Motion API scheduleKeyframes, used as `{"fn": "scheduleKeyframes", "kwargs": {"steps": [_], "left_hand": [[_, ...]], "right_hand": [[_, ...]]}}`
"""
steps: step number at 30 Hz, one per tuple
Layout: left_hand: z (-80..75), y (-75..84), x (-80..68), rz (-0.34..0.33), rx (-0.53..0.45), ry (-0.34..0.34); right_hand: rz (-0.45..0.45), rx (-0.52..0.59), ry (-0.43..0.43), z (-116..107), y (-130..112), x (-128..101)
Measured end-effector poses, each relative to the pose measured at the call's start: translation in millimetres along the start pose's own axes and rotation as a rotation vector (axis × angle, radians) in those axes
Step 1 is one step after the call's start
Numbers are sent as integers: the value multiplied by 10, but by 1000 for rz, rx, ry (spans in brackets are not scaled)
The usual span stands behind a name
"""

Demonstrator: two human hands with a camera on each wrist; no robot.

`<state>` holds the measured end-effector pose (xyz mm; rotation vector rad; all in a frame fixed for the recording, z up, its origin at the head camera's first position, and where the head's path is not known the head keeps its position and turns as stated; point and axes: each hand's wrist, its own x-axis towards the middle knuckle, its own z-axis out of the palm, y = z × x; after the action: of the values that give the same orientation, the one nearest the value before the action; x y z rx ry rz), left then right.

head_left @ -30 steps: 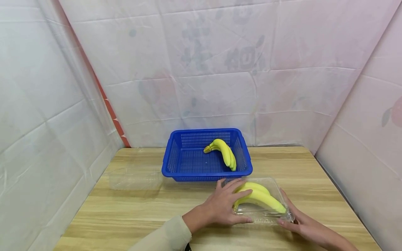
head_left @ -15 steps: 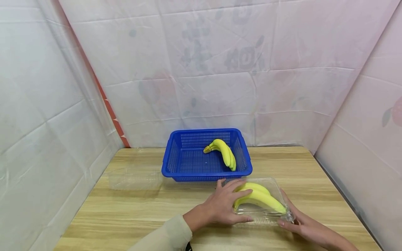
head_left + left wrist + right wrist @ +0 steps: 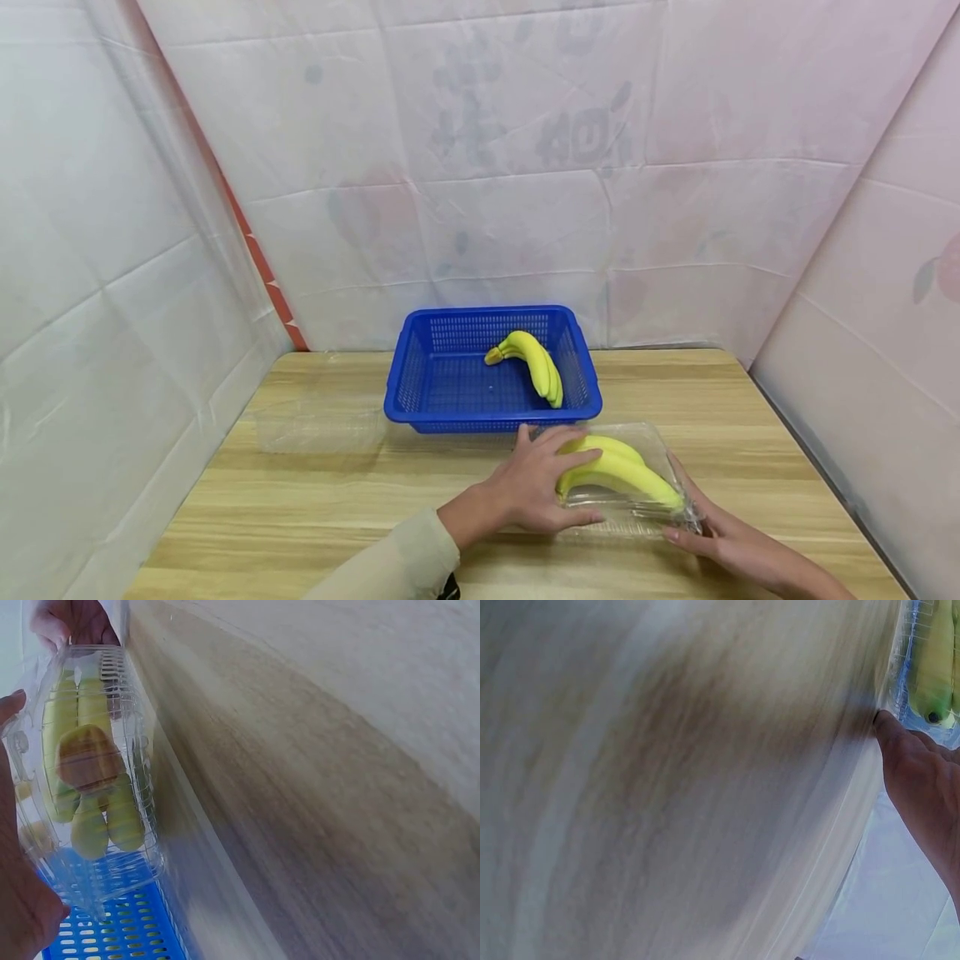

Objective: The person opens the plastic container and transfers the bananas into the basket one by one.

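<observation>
Near the table's front right lies a clear plastic box (image 3: 618,523) with a bunch of bananas (image 3: 626,475) inside. My left hand (image 3: 525,487) holds its left end, fingers spread over the top and thumb along the front side. At the other end my right hand (image 3: 712,529) grips the corner, thumb in front and the other fingers mostly hidden behind the plastic. The left wrist view shows the stem end of the bananas (image 3: 90,761) through the box wall, between both hands. In the right wrist view, the right hand (image 3: 922,784) touches the box's end.
Just behind the box stands a blue plastic basket (image 3: 408,408) holding another bunch of bananas (image 3: 536,367). A second clear plastic container (image 3: 318,432) sits at the left of the wooden table (image 3: 300,517). Pale sheets (image 3: 487,233) hang behind and on both sides.
</observation>
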<state>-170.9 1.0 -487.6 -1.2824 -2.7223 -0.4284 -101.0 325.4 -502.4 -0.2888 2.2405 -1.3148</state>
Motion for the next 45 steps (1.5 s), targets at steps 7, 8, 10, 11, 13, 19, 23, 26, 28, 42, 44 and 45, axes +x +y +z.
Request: {"fn": "scheduleKeyframes", "kwargs": {"steps": [7, 8, 10, 11, 13, 19, 23, 26, 28, 42, 44, 45], "left_hand": [[-27, 1, 5, -23, -28, -8], [-28, -1, 8, -24, -32, -7], [-31, -5, 12, -25, -38, -3], [-31, -8, 14, -26, -41, -1], [-36, -11, 16, -32, -52, 1], [-58, -27, 24, -56, -127, 9], [-83, -35, 24, -67, -178, 10], [-86, -33, 14, -62, -162, -9], [-81, -24, 6, -53, -136, -17], [-256, 72, 15, -34, -36, -81], [-296, 94, 18, -42, -46, -105], [-318, 108, 18, -46, -54, -117]], "right_hand": [[4, 1, -16, -15, -41, 1], [6, 5, -20, -18, -42, 2], [12, 14, -25, -22, -41, 4], [17, 14, -24, -23, -40, 4], [27, 18, -22, -23, -35, 5], [22, -9, -19, -26, -28, 0], [32, -35, -11, -30, -23, -10], [6, -38, -2, -29, -17, -15], [-20, -39, 9, -26, -14, -17], [-63, -61, 38, -25, 11, -58], [-88, -64, 46, -18, 24, -74], [-89, -66, 45, -18, 27, -75]]}}
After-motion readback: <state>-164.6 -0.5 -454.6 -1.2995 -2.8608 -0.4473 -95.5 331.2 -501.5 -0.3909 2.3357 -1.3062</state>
